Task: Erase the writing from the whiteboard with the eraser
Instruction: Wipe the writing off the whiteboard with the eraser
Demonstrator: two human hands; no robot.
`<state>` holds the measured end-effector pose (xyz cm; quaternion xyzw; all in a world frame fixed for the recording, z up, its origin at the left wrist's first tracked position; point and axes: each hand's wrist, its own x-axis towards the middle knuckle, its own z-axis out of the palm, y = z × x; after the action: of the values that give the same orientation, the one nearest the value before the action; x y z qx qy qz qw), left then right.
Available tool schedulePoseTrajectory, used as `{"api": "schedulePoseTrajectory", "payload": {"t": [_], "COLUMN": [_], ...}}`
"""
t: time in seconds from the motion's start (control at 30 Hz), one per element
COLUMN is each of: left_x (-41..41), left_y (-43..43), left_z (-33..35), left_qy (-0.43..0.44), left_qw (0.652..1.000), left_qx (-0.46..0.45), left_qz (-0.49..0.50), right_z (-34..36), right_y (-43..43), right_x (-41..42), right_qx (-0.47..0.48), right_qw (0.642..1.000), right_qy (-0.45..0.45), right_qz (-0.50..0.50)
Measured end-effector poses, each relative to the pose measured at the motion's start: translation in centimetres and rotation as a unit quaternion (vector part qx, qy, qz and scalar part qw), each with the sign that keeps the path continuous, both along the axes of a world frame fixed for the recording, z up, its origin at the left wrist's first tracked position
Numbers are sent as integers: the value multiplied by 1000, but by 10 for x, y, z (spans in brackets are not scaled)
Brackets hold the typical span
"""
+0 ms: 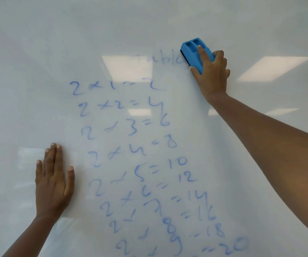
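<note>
A glossy whiteboard (38, 62) fills the whole view. Blue handwriting (131, 154) runs down its middle: a two-times table from "2x1=2" down to "=20" at the bottom edge. Above it a faint word "Table" (160, 59) is partly smeared, and the top of the first line looks partly wiped. My right hand (211, 75) grips a blue eraser (193, 51) with a dark felt underside, pressed on the board at the right end of that faint word. My left hand (54, 182) lies flat on the board, fingers together, left of the writing.
Reflections of ceiling light panels (271, 68) show on the board at the middle and right. My right forearm (279, 154) crosses the board's right side. No board edge or tray is in view.
</note>
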<state>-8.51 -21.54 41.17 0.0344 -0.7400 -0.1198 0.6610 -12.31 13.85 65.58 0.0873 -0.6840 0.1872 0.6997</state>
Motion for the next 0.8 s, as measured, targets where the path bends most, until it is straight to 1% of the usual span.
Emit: {"api": "schedulePoseTrajectory", "payload": {"t": [0.13, 0.27, 0.3, 0.33, 0.37, 0.47, 0.5, 0.53, 0.57, 0.63, 0.73, 0.8], "left_x": [-1, -2, -1, -1, -1, -1, -1, -2, -2, -2, -1, 0], "left_y": [0, 1, 1, 1, 2, 2, 1, 1, 1, 0, 0, 1], "left_z": [-1, -1, 0, 0, 0, 0, 1, 0, 0, 0, -1, -1], "left_qy": [7, 7, 5, 3, 3, 3, 3, 3, 4, 8, 9, 10], "left_qw": [1000, 1000, 1000, 1000, 1000, 1000, 1000, 1000, 1000, 1000, 1000, 1000], "left_qx": [-2, 2, 5, 6, 7, 6, 6, 5, 5, 4, 1, 1], "left_qz": [1, 5, 6, 6, 7, 10, 9, 7, 5, 2, -2, -4], "right_z": [-8, -28, -30, -29, -25, 0, 7, 11, 12, 1, -22, -25], "right_y": [-20, -6, 1, 8, 12, 6, -2, -13, -25, -47, -51, -33], "right_x": [-1, -2, -3, -3, -2, 1, 3, 5, 7, 9, 5, 2], "right_qx": [26, 177, 190, 179, 145, 9, -6, -3, 17, 85, 185, 203], "right_qw": [999, 982, 979, 981, 987, 1000, 1000, 999, 999, 996, 981, 977], "right_qy": [2, 34, 37, 35, 26, -14, -24, -29, -31, -19, 18, 28], "right_qz": [-30, -63, -66, -64, -57, -23, -18, -17, -19, -29, -53, -61]}}
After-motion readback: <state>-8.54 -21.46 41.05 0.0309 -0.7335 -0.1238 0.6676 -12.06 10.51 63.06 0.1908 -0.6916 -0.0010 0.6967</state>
